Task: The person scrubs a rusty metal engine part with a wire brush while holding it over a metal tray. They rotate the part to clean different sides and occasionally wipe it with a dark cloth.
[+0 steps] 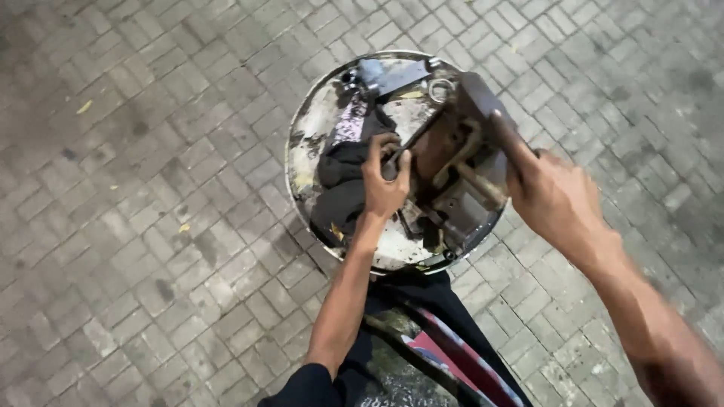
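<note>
— Gripping what, that left hand (385,185)?

— Fingers curled tight round a thin metal rod (415,139) on the rusty metal block (460,162), which sits atop the round drum top (317,120).

— And the right hand (554,196)?

— Clasped over the block's far edge; its fingertips are hidden behind it. A dark cloth (343,177) lies beside, blurred; parts underneath are hard to make out.

Single view: head-worn camera, looking steeply down, nearly vertical. Close range; both forearms enter from the bottom edge. Round metal drum top (302,136) sits at upper centre of frame, brick paving (151,226) fills the surround. No second view, so nothing shared
</note>
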